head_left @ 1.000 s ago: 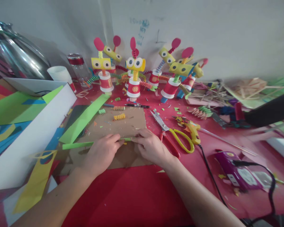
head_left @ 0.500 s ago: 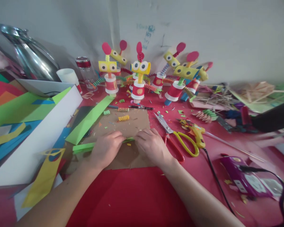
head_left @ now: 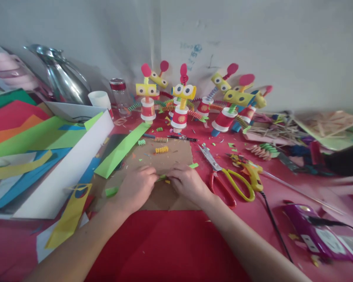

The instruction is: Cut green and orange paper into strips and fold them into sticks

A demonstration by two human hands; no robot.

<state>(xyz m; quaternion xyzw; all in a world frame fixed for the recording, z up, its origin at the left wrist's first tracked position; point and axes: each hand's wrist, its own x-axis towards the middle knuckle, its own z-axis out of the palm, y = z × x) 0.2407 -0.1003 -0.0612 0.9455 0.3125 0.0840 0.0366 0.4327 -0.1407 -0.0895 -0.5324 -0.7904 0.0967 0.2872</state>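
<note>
Both hands are down on a skinny green paper strip (head_left: 162, 177), right over the brown cardboard (head_left: 178, 156) on the red table (head_left: 250, 213). Left hand (head_left: 137, 188): grip pretty much closed, fingers curled in together and pinching the strip, with a green end poking out on the wrist side. Right hand (head_left: 188, 183): same deal, grip pinched on the strip just beside the left, so only a short bit of green shows in the gap. Fingertips are partly hidden, so can't tell exactly how the thumbs sit. There's a green scrap (head_left: 193, 165) peeking out behind the right hand too, hard to say if it's the same piece. Yellow paper spring (head_left: 161, 149) lies on the cardboard beyond the hands. Scissors (head_left: 210, 158) and a yellow glue gun (head_left: 255, 176) lie off to the right.
</note>
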